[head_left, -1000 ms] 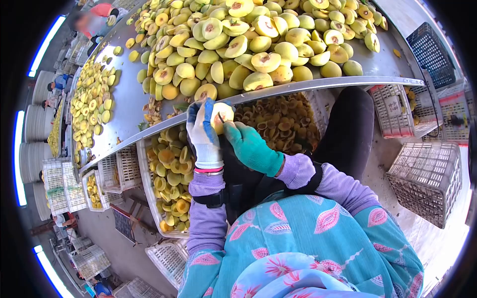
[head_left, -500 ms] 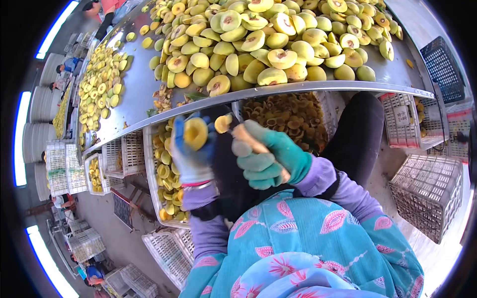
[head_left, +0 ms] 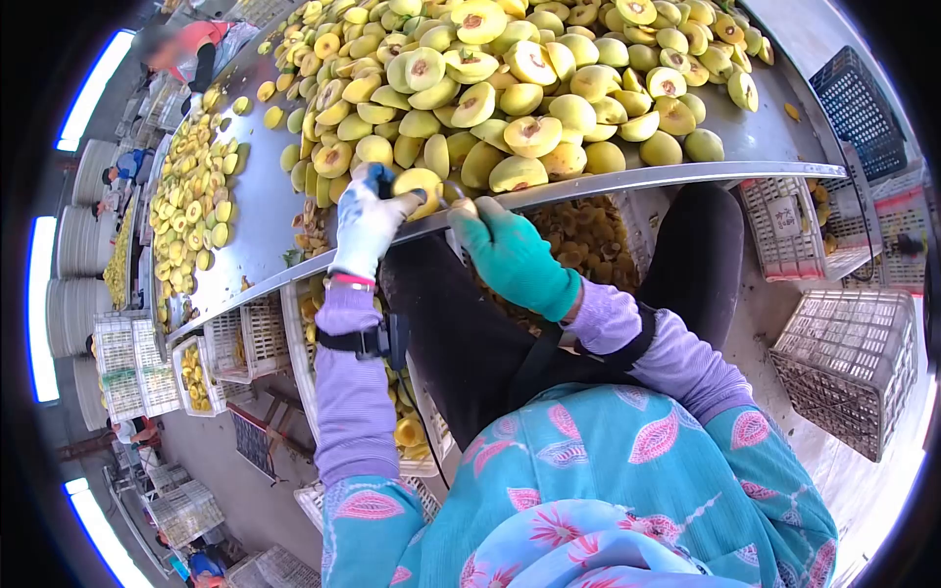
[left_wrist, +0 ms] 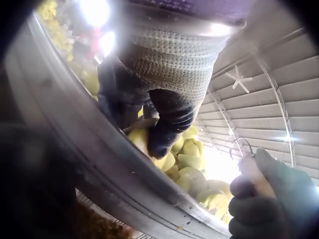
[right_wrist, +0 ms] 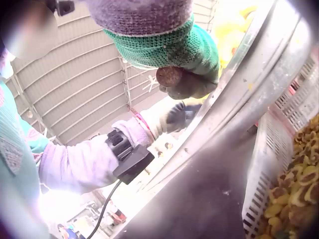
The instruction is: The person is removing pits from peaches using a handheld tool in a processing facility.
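Observation:
My left hand, in a white glove with blue fingers, is at the metal table's front edge. Its thumb and fingers pinch a yellow-green fruit half. My right hand, in a green glove, is just to the right. It grips the wooden handle of a pitting tool, whose thin curved metal loop shows in the left wrist view. In the head view the loop is close beside the fruit half. The handle's round butt sticks out of the fist in the right wrist view. Behind both hands lies a heap of cut fruit halves.
The metal table has a raised front rim. Below it, a crate of brownish scraps stands on the right and a crate of fruit halves on the left. Stacked plastic crates stand at far right. Another person works at upper left.
Earlier the hands were together with a fruit half, then apart over the crates, a scooped piece at the tool's tip. Now the left hand is at the rim with a fruit half, the tool beside it.

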A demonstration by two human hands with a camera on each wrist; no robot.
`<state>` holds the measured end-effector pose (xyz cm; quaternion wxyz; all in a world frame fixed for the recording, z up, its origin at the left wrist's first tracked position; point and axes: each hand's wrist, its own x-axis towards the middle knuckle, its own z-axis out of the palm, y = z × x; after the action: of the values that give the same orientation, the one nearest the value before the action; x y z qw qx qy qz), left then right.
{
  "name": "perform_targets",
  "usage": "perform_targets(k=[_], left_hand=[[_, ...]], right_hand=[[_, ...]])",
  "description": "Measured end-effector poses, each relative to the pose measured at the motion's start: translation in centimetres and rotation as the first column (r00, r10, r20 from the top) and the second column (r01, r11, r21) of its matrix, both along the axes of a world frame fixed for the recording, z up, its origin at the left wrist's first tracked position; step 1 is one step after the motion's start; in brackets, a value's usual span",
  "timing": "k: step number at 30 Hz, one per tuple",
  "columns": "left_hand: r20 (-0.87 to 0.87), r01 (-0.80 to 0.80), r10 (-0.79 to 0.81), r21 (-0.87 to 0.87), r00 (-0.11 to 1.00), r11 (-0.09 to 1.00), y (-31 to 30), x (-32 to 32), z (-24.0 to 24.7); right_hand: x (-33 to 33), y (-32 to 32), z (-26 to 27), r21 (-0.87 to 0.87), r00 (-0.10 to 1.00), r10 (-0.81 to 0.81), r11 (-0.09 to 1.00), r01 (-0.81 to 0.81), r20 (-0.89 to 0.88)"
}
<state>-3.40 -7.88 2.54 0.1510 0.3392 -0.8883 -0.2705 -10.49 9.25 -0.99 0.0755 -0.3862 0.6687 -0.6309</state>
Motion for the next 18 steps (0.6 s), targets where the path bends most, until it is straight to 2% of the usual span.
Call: perform_targets(k=[1,2,3,5,6,8,10,11,12,13,14,15,16,17,18], left_hand=[[-0.229,0.012,0.017,0.125,0.973,0.992,0.3,0.6,-0.3],[-0.275,0.039,-0.057,-0.072,0.960,0.997,0.6,1.4,-0.4],[-0.413,0.068,0.036,0.236,0.910,0.969,1.6,1.6,-0.1],[-0.604,0.195,0.262,0.584,0.753,0.788,2.9,2.4,-2.3],[-0.650,0.245,0.224,0.549,0.726,0.799,3.7,2.1,-3.7],[-0.682,0.502,0.448,0.730,0.578,0.464,6.2,1.8,-2.9],[-0.681,0.498,0.452,0.731,0.576,0.467,6.6,1.2,-3.6],[-0.676,0.411,0.432,0.720,0.597,0.560,6.4,0.9,-4.8],[-0.701,0.307,0.332,0.619,0.632,0.723,6.4,0.8,-4.9],[-0.696,0.182,0.252,0.486,0.673,0.855,6.5,0.7,-4.9],[-0.664,0.061,0.100,0.214,0.741,0.975,6.8,0.8,-4.7],[-0.578,-0.032,-0.027,-0.092,0.815,0.995,7.0,0.8,-4.5],[-0.614,-0.004,0.053,0.082,0.787,0.997,7.0,0.9,-5.2],[-0.641,0.021,0.150,0.251,0.753,0.968,6.9,1.0,-5.8],[-0.632,0.045,0.199,0.349,0.749,0.936,6.8,1.0,-5.5]], right_hand=[[0.3,-0.3,-0.1,0.061,0.998,0.000,0.998,0.004,-0.065],[0.5,-0.4,-0.2,0.121,0.991,0.002,0.993,0.014,-0.132],[0.7,-0.5,0.2,0.181,0.980,0.009,0.983,0.028,-0.199],[1.2,-0.7,0.0,0.166,0.983,0.041,0.986,-0.011,-0.178],[1.7,-0.5,-0.1,0.173,0.985,0.045,0.985,-0.016,-0.165],[2.0,-0.3,-0.5,0.163,0.990,0.047,0.986,-0.025,-0.136],[1.7,0.3,-1.0,0.132,0.994,0.036,0.991,-0.023,-0.099],[1.9,0.5,-1.2,0.137,0.996,0.037,0.990,-0.026,-0.076],[2.2,0.5,-1.2,0.137,0.998,0.039,0.990,-0.031,-0.053],[2.5,0.3,-1.3,0.131,0.999,0.043,0.991,-0.039,-0.032],[2.9,0.2,-1.5,0.123,0.999,0.022,0.992,-0.017,-0.040],[3.3,0.0,-2.0,0.115,0.999,0.002,0.993,0.003,-0.046],[3.7,0.0,-2.4,0.110,0.999,-0.018,0.994,0.023,-0.050],[3.9,-0.1,-2.9,0.062,0.983,-0.041,0.997,0.053,-0.181],[3.9,-0.2,-2.6,0.009,0.949,-0.070,0.997,0.077,-0.308]])
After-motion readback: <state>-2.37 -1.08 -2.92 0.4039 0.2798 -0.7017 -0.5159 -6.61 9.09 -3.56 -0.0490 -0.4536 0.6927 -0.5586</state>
